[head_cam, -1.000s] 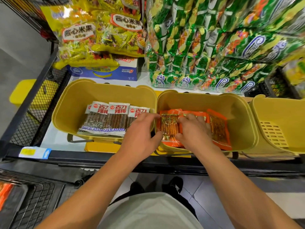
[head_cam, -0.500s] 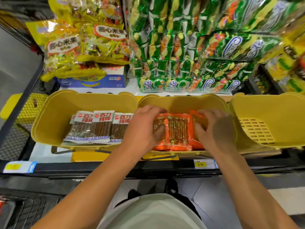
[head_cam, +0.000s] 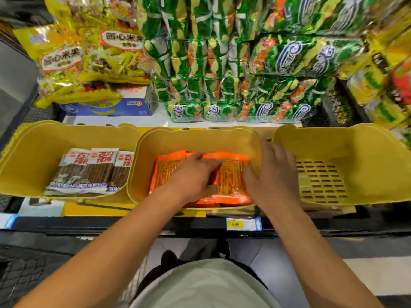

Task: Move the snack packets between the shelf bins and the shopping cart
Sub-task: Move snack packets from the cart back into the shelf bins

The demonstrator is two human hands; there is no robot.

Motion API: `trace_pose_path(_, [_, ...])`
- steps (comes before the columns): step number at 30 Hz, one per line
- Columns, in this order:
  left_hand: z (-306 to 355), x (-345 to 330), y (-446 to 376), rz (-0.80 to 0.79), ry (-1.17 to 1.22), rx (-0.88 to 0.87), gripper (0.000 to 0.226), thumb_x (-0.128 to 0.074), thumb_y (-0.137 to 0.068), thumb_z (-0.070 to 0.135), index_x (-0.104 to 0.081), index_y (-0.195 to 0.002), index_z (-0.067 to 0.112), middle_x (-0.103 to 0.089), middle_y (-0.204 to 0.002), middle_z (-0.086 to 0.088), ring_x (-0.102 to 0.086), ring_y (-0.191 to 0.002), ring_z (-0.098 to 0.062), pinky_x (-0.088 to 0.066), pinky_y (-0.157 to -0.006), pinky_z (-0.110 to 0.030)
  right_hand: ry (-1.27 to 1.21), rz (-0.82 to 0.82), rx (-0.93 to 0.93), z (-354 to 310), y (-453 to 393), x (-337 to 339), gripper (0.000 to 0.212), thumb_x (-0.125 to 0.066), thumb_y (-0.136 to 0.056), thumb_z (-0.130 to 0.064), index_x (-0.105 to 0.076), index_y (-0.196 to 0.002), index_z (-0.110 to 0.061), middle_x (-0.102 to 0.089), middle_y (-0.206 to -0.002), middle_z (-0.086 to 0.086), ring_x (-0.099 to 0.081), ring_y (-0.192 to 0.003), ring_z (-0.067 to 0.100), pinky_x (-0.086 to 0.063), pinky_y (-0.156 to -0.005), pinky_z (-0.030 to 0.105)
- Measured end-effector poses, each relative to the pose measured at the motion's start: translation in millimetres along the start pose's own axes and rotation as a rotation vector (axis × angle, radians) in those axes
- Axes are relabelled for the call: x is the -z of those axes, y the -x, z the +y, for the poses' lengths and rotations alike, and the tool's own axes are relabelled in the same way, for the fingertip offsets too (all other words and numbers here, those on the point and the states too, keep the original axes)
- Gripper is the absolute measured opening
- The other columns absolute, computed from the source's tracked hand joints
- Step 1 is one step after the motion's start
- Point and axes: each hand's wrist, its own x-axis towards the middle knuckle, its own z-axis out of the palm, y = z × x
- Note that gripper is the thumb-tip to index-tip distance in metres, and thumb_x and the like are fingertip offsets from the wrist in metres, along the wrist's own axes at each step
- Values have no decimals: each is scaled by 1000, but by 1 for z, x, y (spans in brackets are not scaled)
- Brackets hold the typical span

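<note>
Several orange snack packets (head_cam: 231,174) lie stacked in the middle yellow bin (head_cam: 195,138). My left hand (head_cam: 193,178) rests flat on top of them, fingers stretched to the right and thumb low on the stack. My right hand (head_cam: 273,174) stands against the stack's right edge with straight fingers, its thumb touching the top packet. The left yellow bin (head_cam: 33,156) holds a row of brown-and-white snack packets (head_cam: 89,172). A dark mesh corner of the shopping cart (head_cam: 24,274) shows at the bottom left.
The right yellow bin (head_cam: 355,152) shows only its slotted floor. Behind the bins, green snack bags (head_cam: 222,74) and yellow bags (head_cam: 89,58) are piled on the shelf above a blue box (head_cam: 104,107). A price tag (head_cam: 242,223) sits on the black shelf rail.
My left hand slid right, further onto the orange packets. My right hand shifted to the stack's right edge, and the packets now lie squared together. The view moved closer.
</note>
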Motion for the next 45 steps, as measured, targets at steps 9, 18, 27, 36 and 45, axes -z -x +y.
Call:
trace_pose_path(9, [23, -4, 20, 156, 110, 130, 81, -65, -73, 51, -48, -145, 16, -48, -149, -12, -41, -139, -35, -27, -118, -49, -13, -107, 85, 6, -5, 3, 69, -51, -96, -47, -28, -155, -21, -21, -163, 4, -10, -149, 28, -13, -123, 43])
trace_pose_path(18, [40, 11, 120, 668, 337, 458, 56, -62, -82, 37, -61, -134, 16, -60, -138, -3, -44, -135, -24, -17, -114, -19, -230, -53, 429, -40, 31, -13, 69, -35, -88, -53, -50, -145, -17, -45, -151, 3, -23, -147, 26, -22, -120, 51])
trace_pose_path(27, [24, -65, 300, 940, 428, 1009, 60, -51, -85, 48, -59, -137, 17, -54, -144, -3, -42, -136, -20, -19, -114, -21, -190, -381, 884, -155, 144, -63, 66, -41, -92, -50, -40, -150, -19, -35, -158, 0, -16, -151, 22, -17, -124, 47])
trace_pose_path(36, [21, -151, 483, 1045, 499, 1426, 54, -64, -90, 33, -54, -141, 18, -50, -148, -2, -39, -139, -19, -17, -114, -21, -232, -565, 1180, -248, 305, -133, 68, -47, -88, -48, -47, -146, -13, -43, -153, 7, -27, -147, 29, -21, -122, 45])
trace_pose_path(45, [1, -176, 574, 1166, 541, 1651, 54, -64, -94, 29, -48, -145, 22, -48, -149, 5, -37, -139, -12, -22, -111, -23, -140, -778, 1327, -326, 375, -168, 65, -54, -97, -40, -31, -155, -21, -25, -162, -3, -6, -153, 17, -7, -125, 36])
